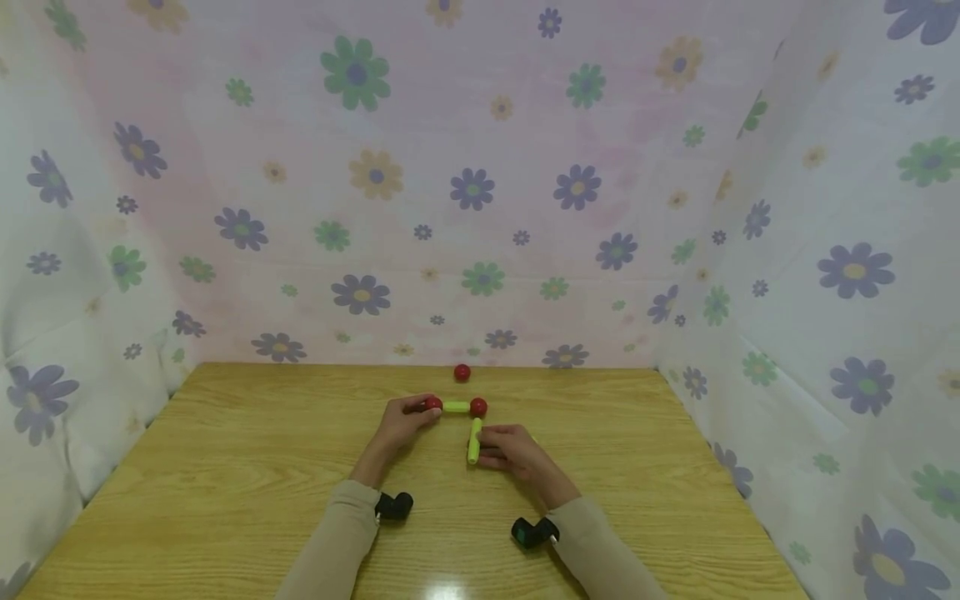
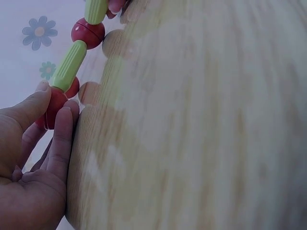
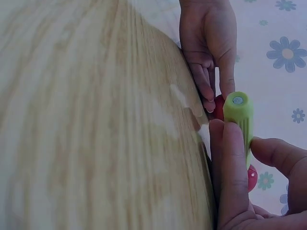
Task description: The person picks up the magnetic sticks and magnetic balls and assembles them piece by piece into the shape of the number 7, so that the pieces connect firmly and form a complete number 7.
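My left hand (image 1: 400, 425) holds a red ball (image 1: 433, 403) between thumb and fingers, low over the table. From that ball a light green ribbed rod (image 1: 455, 407) runs right to a second red ball (image 1: 478, 407). A second green rod (image 1: 475, 442) is pinched between the thumb and fingers of my right hand (image 1: 517, 452), its far end at the second ball. In the right wrist view this rod's (image 3: 238, 111) near end shows a round silver disc. The left wrist view shows the held ball (image 2: 56, 106), both rods and the middle ball (image 2: 88, 33) in a line.
A loose red ball (image 1: 462, 372) lies near the back edge of the wooden table (image 1: 225, 467). Just behind the right hand, a small yellow-green piece (image 1: 535, 439) peeks out, mostly hidden. Flowered cloth (image 1: 480, 225) hangs at the back and both sides.
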The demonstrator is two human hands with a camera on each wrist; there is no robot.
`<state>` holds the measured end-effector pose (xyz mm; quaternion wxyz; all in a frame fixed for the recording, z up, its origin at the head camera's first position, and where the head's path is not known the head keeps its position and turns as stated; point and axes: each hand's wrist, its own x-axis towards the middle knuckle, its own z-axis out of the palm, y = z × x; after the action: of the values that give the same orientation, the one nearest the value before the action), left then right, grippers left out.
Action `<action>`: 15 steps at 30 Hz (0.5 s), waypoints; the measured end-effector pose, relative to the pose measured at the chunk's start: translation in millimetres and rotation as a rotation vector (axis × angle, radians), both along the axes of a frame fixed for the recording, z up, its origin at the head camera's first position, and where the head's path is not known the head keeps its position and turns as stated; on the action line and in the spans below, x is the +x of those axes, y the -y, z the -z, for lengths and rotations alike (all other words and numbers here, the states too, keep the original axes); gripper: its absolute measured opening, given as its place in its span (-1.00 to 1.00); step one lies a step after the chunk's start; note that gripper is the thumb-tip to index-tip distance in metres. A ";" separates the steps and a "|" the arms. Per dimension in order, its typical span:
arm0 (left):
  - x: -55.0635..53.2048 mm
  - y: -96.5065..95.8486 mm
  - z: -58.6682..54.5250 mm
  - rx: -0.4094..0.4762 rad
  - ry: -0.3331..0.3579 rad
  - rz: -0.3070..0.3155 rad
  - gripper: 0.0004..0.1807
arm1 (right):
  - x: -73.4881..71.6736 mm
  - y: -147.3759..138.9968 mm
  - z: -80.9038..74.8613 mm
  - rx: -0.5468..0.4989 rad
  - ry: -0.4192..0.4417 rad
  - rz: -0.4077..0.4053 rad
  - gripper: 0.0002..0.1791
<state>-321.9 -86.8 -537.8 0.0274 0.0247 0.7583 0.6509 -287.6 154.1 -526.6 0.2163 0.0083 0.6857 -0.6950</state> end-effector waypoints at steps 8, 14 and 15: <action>-1.7 0.3 3.8 0.014 -0.009 0.005 -0.54 | -1.7 2.2 -1.2 0.019 0.013 0.045 -0.46; -1.2 0.0 3.7 0.016 -0.008 -0.001 -0.54 | -1.8 1.6 -1.8 0.021 0.014 0.044 -0.45; -1.1 0.1 3.5 0.012 -0.011 -0.002 -0.53 | -2.2 1.7 -1.6 0.021 0.013 0.045 -0.45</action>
<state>-323.0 -86.9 -541.3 0.0226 0.0278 0.7544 0.6554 -289.7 152.5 -525.0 0.2050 0.0302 0.6911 -0.6924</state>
